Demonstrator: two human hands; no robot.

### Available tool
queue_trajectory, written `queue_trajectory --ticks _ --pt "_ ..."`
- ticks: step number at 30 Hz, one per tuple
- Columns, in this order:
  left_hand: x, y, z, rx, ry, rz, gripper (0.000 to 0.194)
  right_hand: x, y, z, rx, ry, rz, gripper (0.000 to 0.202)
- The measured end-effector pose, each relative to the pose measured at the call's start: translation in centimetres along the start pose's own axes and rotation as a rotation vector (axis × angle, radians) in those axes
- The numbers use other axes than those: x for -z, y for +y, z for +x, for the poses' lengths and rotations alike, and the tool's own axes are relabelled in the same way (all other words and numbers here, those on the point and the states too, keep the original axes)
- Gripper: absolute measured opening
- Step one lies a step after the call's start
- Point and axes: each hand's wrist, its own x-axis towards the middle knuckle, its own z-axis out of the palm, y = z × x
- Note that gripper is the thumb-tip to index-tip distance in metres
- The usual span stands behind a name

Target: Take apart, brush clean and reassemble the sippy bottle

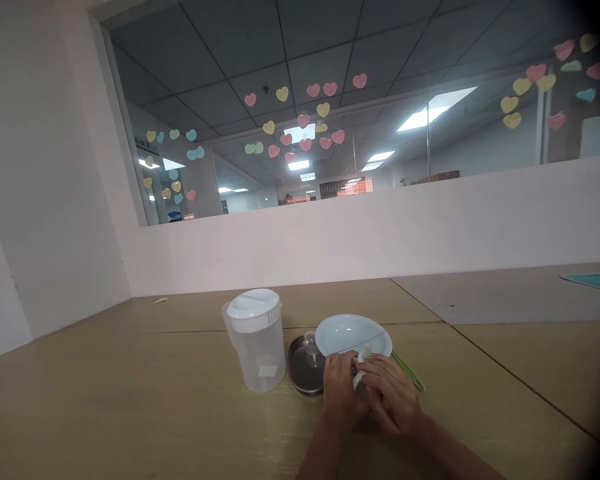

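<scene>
Left hand [341, 390], right hand [397, 395] close together, fingers [384, 369] curled, forearms [321, 452] converging

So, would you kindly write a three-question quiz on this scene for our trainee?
1. Multiple choice: as the person sees it, what stands just left of the tray?
A) the bowl
B) the pitcher
C) the green strip

2. True or false: the pitcher's lid is off.

3. Fill in the colour: the left hand and right hand meet around a small item whose visible part is ____.

Key:
1. B.
2. False; it sits on top of the pitcher.
3. White; the rest is hidden by the hands.
</scene>
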Motion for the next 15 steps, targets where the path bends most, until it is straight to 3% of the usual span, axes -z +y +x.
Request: queue_trajectory --ticks 4,6,9,15 --pt "0.4 0.5 0.3 -0.006 -0.051 0.014 0.036 0.1 0.3 0.3 -0.027 0.15 0.022 0.037" --pt "0.5 0.9 0.5 0.015 -0.081 0.032 0.041 0.3 0.7 0.5 -0.141 0.222 0.011 0.038" --pt "0.6 1.2 0.7 0.019 -0.098 0.05 0.046 0.3 1.3 0.6 -0.32 0.212 -0.026 0.037" --pt "0.5 1.1 0.7 -0.003 -0.084 0.081 0.049 -0.4 1.5 0.8 -0.393 0.276 -0.084 0.019"
